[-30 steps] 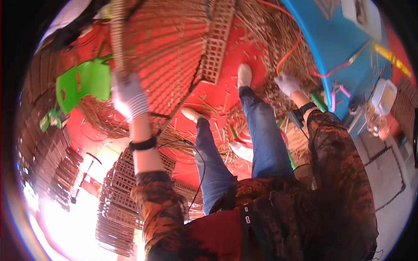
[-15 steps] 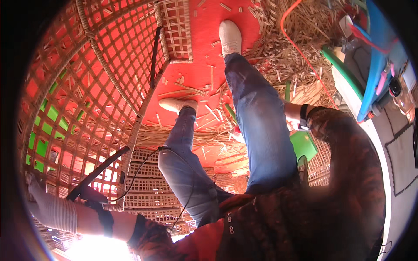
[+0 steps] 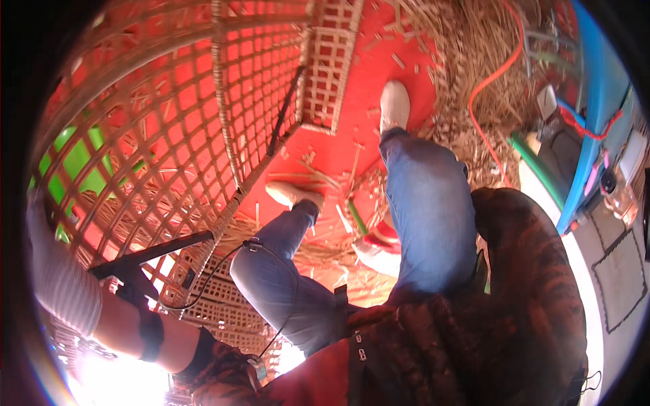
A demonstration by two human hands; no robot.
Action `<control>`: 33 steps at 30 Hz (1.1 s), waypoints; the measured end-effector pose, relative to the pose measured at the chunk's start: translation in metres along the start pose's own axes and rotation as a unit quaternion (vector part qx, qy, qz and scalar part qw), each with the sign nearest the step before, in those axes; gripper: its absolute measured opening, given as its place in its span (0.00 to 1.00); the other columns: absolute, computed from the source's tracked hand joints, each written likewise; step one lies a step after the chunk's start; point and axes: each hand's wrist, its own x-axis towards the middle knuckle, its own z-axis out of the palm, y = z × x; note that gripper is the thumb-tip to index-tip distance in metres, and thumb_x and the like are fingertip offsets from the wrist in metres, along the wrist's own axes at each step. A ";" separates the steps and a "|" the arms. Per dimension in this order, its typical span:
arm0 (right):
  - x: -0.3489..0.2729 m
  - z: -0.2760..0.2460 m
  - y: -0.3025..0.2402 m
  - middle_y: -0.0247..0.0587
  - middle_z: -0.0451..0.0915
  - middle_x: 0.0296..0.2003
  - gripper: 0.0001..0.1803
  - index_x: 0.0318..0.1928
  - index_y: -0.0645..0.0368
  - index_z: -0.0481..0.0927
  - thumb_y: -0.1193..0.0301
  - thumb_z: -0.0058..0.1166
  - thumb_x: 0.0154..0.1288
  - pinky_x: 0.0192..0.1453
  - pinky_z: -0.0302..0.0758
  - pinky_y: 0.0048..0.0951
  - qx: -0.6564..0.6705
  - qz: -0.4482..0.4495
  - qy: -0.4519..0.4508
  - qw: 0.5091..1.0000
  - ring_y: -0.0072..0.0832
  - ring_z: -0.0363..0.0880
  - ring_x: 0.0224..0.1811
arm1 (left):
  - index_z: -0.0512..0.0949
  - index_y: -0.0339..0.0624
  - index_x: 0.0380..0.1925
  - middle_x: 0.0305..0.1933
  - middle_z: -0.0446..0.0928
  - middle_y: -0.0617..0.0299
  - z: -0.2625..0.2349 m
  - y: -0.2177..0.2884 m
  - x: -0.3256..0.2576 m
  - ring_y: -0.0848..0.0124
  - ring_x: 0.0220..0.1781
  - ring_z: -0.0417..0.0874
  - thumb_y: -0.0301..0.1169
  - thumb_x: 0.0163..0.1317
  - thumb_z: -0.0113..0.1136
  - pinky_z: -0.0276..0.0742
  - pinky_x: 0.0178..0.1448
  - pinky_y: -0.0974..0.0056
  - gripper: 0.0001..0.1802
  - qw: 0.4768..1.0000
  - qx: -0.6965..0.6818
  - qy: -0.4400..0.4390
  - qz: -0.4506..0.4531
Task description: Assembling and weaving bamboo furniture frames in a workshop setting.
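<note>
My left hand (image 3: pixel 42 233), in a pale knitted glove, is at the far left rim against the outer edge of a large woven lattice frame (image 3: pixel 220 88) of brown strips. Its fingers are dark and blurred there, so I cannot make out their grip. A black bar (image 3: pixel 152 254) runs from near my left wrist to the lattice's corner post. My right sleeve (image 3: pixel 531 250) bends down beside my right thigh; the right hand itself is hidden from view.
Loose cane strips (image 3: pixel 474 81) pile on the red floor (image 3: pixel 372 61). An orange cord (image 3: pixel 475 108) crosses them. At right stand a blue plastic container (image 3: pixel 588 122) and a white-edged surface (image 3: pixel 619 271). A green object (image 3: pixel 84 159) shows through the lattice. A black cable (image 3: pixel 217 281) hangs by my left leg.
My view has shifted, so the lattice and legs appear farther right. The right wrist, visible before beside my right knee, has gone out of sight. My left hand has stayed at the lattice edge.
</note>
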 end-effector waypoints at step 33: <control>-0.214 -0.110 -0.236 0.48 0.82 0.34 0.12 0.42 0.64 0.77 0.68 0.53 0.64 0.43 0.75 0.31 -0.128 -0.430 0.317 0.835 0.35 0.80 0.35 | 0.69 0.48 0.54 0.32 0.78 0.48 -0.160 -0.068 -0.201 0.50 0.36 0.81 0.27 0.59 0.50 0.77 0.39 0.50 0.20 0.953 0.220 0.071 0.198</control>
